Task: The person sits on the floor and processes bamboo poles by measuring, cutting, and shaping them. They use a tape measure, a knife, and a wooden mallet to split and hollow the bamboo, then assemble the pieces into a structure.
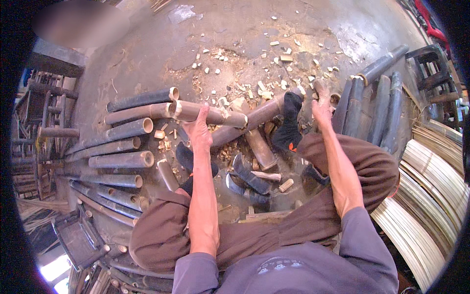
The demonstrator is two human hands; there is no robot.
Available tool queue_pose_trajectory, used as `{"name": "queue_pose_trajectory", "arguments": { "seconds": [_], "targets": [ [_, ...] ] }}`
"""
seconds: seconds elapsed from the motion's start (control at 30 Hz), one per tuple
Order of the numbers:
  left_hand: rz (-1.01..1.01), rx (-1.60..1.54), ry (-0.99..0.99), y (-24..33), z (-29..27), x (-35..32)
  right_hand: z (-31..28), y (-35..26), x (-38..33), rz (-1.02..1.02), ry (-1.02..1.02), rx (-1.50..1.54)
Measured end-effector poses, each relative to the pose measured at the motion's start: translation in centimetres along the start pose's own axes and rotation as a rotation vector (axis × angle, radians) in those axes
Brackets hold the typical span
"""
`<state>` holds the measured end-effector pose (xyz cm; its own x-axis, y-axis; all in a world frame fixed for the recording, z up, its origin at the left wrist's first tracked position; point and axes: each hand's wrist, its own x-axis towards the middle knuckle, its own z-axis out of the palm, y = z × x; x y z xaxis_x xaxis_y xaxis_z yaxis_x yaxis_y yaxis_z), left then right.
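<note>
My left hand is closed round a short brown bamboo tube, its thumb on top and its fingers mostly hidden. The tube lies roughly crosswise, with pale cut marks at its ring and ends. Below it a longer bamboo pole slants up to the right, beside my black-socked right foot. My right hand reaches forward just right of that foot, near the ends of dark bamboo poles; its fingers are smeared, so I cannot tell what they hold. Dark curved blade-like pieces lie between my legs.
Several cut bamboo tubes lie in a row at left. More dark poles lie at right, near bundled pale strips. Wood chips litter the floor ahead. Wooden frames stand at the left edge; a small stool sits lower left.
</note>
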<state>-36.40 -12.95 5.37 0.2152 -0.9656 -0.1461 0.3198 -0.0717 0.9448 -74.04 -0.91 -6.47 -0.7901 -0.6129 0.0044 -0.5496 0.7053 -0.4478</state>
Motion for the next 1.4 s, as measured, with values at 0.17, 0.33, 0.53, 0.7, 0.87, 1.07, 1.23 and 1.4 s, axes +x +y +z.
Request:
{"name": "queue_pose_trajectory", "arguments": {
  "seconds": [0.17,0.33,0.53,0.7,0.87,1.07,1.23,1.4],
  "targets": [
    [0.108,0.226,0.07,0.0,-0.7,-1.4,1.1,-1.1,-0.7,0.587,-0.25,0.048],
    [0.261,0.597,0.044,-0.4,3.0,-4.2,2.8,2.5,-0.3,0.613,-0.262,0.119],
    [0.456,0.586,-0.064,-1.9,4.2,-4.9,-4.5,-3.2,-2.1,0.131,0.15,0.425],
    [0.441,0.448,-0.055,-1.5,3.8,-5.1,-20.0,-18.8,-4.4,-0.462,0.151,0.732],
    [0.382,0.476,-0.07,-1.5,3.2,-4.9,-25.0,-29.0,-9.5,-0.875,0.29,0.757],
    [0.367,0.323,-0.092,-6.3,1.4,-4.3,-16.3,-25.2,-12.0,-1.102,-0.344,0.023],
    [0.39,0.386,-0.272,-4.9,1.4,-4.7,-18.1,-25.6,-13.6,-1.039,-0.253,0.37],
    [0.063,-0.331,-0.212,-6.7,1.3,-4.2,-18.1,-24.6,-14.3,-0.988,-0.513,-0.018]
  ]
}}
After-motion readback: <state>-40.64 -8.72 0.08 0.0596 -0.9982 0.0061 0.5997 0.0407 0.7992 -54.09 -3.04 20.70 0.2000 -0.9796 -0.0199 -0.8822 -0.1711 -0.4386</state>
